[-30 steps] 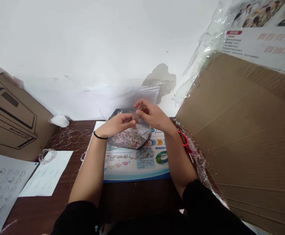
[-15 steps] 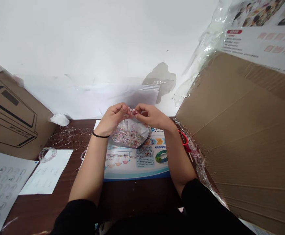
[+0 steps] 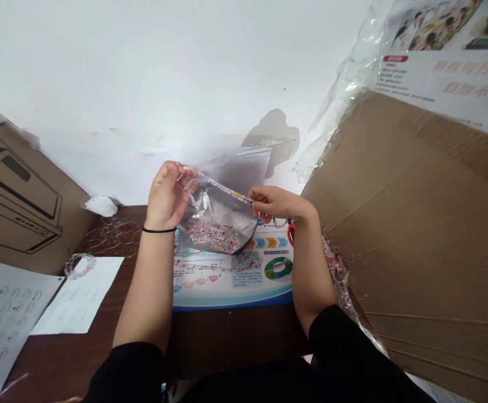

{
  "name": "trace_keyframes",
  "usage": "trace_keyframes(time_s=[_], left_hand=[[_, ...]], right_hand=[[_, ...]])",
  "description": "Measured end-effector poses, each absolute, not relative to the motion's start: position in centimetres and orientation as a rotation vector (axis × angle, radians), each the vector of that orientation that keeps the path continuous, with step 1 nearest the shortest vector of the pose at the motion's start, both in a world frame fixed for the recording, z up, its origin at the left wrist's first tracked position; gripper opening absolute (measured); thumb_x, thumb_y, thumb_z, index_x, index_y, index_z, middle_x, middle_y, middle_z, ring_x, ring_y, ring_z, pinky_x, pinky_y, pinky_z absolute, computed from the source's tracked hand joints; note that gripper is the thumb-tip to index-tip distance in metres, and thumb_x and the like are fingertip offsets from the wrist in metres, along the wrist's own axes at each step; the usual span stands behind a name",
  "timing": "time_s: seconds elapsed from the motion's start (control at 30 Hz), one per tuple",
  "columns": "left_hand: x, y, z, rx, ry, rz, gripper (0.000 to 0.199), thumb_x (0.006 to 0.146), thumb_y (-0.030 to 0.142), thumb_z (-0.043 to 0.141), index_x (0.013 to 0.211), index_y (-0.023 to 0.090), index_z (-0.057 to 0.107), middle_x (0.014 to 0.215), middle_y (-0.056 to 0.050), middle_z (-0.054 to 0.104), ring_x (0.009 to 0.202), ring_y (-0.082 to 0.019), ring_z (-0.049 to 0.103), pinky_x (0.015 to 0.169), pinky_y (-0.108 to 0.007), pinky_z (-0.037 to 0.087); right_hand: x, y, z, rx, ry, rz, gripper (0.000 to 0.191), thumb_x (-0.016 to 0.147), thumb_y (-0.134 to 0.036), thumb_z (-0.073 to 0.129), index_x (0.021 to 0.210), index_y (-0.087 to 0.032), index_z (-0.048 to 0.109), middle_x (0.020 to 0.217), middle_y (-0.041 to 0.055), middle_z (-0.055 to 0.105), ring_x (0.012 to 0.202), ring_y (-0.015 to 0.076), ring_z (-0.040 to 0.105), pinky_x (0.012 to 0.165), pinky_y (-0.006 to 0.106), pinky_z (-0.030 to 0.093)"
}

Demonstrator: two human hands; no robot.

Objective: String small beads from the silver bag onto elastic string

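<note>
A string of small pale pink beads (image 3: 223, 188) is stretched between my two hands, sloping down to the right, with a yellow bit near its right end. My left hand (image 3: 169, 193) pinches its upper left end, and a shorter strand hangs below those fingers. My right hand (image 3: 275, 202) is closed on the other end. Under the string, a clear-fronted plastic bag (image 3: 247, 228) lies open, holding many loose multicoloured beads (image 3: 212, 233). Another line of beads (image 3: 210, 267) lies on the printed sheet (image 3: 231, 299) in front of the bag.
Cardboard boxes stand at left (image 3: 17, 196) and right (image 3: 416, 224). Coiled bead bracelets (image 3: 80, 265) rest by a white paper (image 3: 78, 302). Tangled clear thread (image 3: 113, 235) lies behind them. Red-handled scissors (image 3: 291, 234) are partly hidden by my right forearm. A white wall closes the back.
My hands have moved apart, the left one up and left, the right one to the right. The bead string, bunched between my fingers before, is now drawn out above the bag.
</note>
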State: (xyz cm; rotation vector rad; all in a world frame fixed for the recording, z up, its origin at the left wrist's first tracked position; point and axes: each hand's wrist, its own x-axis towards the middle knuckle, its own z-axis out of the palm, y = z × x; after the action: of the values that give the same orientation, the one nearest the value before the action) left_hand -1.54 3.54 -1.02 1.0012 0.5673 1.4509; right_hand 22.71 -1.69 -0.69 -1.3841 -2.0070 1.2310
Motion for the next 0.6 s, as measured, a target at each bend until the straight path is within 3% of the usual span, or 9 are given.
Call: trace_keyframes(time_s=[0.2,0.3,0.47,0.6], left_hand=[[-3.1,4.2,-0.8,0.924,0.649,1.424,0.030,0.090,0.032,0.055,0.065,0.018,0.048,0.068,0.001,0.054,0.066,-0.011,0.058,0.058,-0.022,0.046],[-3.8,4.3,-1.1,1.034,0.775,1.245,0.028,0.085,0.030,0.060,0.062,0.016,0.050,0.071,-0.002,0.059,0.066,-0.012,0.060,0.059,-0.023,0.048],[-3.7,4.0,-1.9,1.576,0.993,0.867,0.032,0.078,0.048,0.063,0.073,0.016,0.064,0.079,-0.007,0.067,0.076,-0.019,0.063,0.068,-0.029,0.050],[-3.3,3.5,-1.9,2.073,1.205,0.439,0.037,0.079,0.051,0.056,0.076,0.016,0.069,0.068,-0.004,0.064,0.065,-0.019,0.058,0.062,-0.029,0.045]], right_hand=[[23.6,-1.4,-1.3,-1.712,-1.966,0.916,0.004,0.080,-0.015,0.049,0.080,-0.018,0.051,0.069,0.0012,0.062,0.046,0.0096,0.055,0.045,0.024,0.042],[23.6,-1.1,-1.6,-1.564,-1.822,0.800,0.006,0.084,-0.021,0.049,0.083,-0.018,0.053,0.069,0.0016,0.061,0.055,0.0115,0.058,0.053,0.025,0.046],[22.2,-1.2,-1.0,-1.201,-1.612,0.797,0.017,0.088,-0.032,0.051,0.083,-0.017,0.058,0.084,0.0039,0.064,0.076,0.0127,0.060,0.072,0.030,0.050],[20.6,-1.7,-0.4,-1.047,-1.520,0.958,0.018,0.089,-0.035,0.051,0.082,-0.018,0.055,0.077,0.0009,0.060,0.068,0.0097,0.056,0.068,0.028,0.048]])
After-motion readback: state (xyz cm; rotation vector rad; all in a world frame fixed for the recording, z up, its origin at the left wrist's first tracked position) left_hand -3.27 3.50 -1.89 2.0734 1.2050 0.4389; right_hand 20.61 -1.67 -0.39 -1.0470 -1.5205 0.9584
